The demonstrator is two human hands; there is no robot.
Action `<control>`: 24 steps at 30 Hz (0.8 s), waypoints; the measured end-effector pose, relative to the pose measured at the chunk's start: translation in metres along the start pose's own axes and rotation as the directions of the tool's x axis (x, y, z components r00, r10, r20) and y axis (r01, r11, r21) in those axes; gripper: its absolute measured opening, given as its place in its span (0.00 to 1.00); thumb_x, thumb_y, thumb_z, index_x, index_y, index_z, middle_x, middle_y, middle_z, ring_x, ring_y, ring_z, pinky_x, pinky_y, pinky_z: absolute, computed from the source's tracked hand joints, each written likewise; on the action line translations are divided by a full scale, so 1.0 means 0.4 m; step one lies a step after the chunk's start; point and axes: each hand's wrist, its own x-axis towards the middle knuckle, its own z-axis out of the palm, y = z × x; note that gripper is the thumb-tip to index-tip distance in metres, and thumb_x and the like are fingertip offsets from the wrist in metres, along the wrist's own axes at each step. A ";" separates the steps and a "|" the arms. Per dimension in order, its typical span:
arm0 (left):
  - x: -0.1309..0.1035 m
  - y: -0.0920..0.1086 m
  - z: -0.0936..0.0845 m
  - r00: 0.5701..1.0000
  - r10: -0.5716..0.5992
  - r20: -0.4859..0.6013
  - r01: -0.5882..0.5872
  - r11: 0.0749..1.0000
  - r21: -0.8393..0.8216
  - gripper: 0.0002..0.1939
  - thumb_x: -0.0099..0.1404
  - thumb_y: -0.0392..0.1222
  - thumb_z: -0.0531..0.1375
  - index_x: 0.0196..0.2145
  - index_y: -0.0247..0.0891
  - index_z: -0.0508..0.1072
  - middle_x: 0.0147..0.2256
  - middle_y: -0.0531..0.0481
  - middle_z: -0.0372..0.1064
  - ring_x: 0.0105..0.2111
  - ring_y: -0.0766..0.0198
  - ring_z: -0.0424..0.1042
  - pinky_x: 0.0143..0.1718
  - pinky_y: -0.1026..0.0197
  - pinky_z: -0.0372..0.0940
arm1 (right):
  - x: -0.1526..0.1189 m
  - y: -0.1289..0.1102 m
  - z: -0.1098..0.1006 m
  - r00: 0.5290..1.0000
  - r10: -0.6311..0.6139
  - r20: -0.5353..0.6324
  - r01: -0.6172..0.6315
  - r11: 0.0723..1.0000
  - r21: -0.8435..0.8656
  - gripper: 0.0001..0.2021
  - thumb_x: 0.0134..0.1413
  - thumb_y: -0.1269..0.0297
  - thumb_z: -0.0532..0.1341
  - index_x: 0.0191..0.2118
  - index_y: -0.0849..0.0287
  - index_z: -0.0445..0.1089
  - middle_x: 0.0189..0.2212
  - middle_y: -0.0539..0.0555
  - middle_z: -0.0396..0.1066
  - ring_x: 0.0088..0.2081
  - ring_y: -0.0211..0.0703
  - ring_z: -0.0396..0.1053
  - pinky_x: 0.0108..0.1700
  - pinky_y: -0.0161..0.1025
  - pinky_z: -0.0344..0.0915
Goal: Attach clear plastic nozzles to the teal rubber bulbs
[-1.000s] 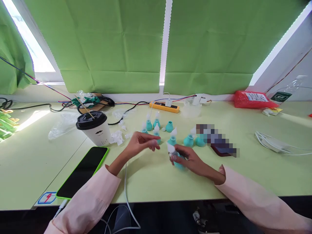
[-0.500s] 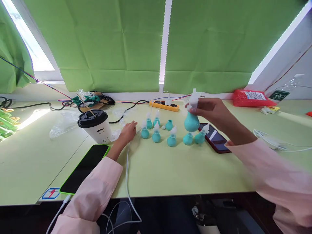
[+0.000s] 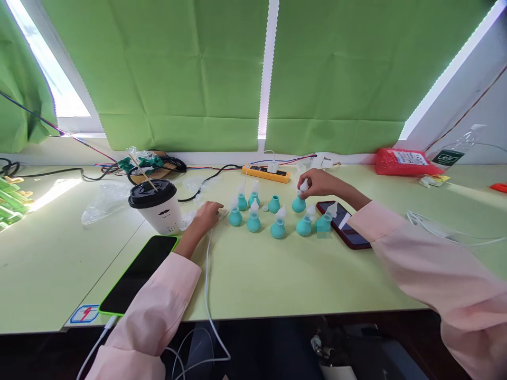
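"What has just changed?"

"The right hand (image 3: 320,182) has come down toward the tabletop (image 3: 253,279) with the held bulb (image 3: 298,204). Half a second ago it hung in the air; now it looks upright, its base seemingly on the surface, right of the middle and nearer the far edge."

"Is it released?"

"No. Thumb and fingertips are pinched closed around its white nozzle (image 3: 303,187). The teal body is free of the fingers."

"And the left hand (image 3: 206,215)?"

"Palm down and loosely open, beside the paper cup (image 3: 158,214) and close to the white cable (image 3: 207,269). I see nothing in its grasp, though its underside is hidden."

"What does that change mean for the layout?"

"The held bulb now lines up with the back row, to the right of the uncapped bulb (image 3: 274,205), which stands with a bare neck. A small white piece (image 3: 265,208) lies just beside that one."

"And the front row?"

"Five there, all with white tips. The rightmost bulb (image 3: 322,224) is just beside the dark red phone (image 3: 348,232); a blurred patch covers part of it. The yellow power strip (image 3: 266,173) lies near the far edge."
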 end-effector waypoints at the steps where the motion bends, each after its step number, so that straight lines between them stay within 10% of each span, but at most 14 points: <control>1: -0.005 0.005 -0.007 1.000 0.003 -0.009 -0.003 1.000 -0.006 0.18 0.53 0.31 0.47 0.40 0.35 0.68 0.40 0.45 0.67 0.43 0.59 0.61 0.42 0.59 0.57 | 0.003 0.005 0.008 0.999 0.010 0.035 -0.010 1.000 0.008 0.11 0.29 0.66 0.63 0.26 0.62 0.68 0.19 0.50 0.66 0.22 0.38 0.65 0.21 0.32 0.57; 8: -0.025 0.029 -0.027 0.991 0.129 0.046 -0.127 0.990 -0.063 0.11 0.50 0.42 0.54 0.30 0.39 0.74 0.34 0.47 0.66 0.40 0.57 0.60 0.41 0.58 0.56 | 0.011 0.018 0.037 0.980 -0.004 0.201 -0.025 0.989 0.143 0.10 0.32 0.68 0.62 0.26 0.62 0.64 0.21 0.52 0.68 0.21 0.37 0.66 0.21 0.32 0.62; 16: -0.028 0.028 -0.036 0.988 0.146 0.059 -0.142 0.988 -0.066 0.09 0.49 0.42 0.55 0.26 0.39 0.73 0.33 0.48 0.66 0.39 0.57 0.60 0.38 0.60 0.57 | 0.007 0.005 0.035 0.994 -0.072 0.086 0.080 0.992 -0.096 0.13 0.31 0.62 0.63 0.30 0.61 0.68 0.28 0.54 0.67 0.31 0.44 0.66 0.30 0.36 0.61; 24: -0.036 -0.009 -0.066 0.999 -0.036 -0.015 0.037 0.999 0.024 0.09 0.51 0.40 0.52 0.27 0.37 0.71 0.29 0.47 0.66 0.35 0.58 0.64 0.34 0.61 0.58 | -0.047 -0.018 -0.050 0.998 -0.030 -0.064 0.032 0.999 0.024 0.17 0.34 0.58 0.62 0.33 0.61 0.66 0.30 0.54 0.69 0.32 0.42 0.67 0.31 0.36 0.63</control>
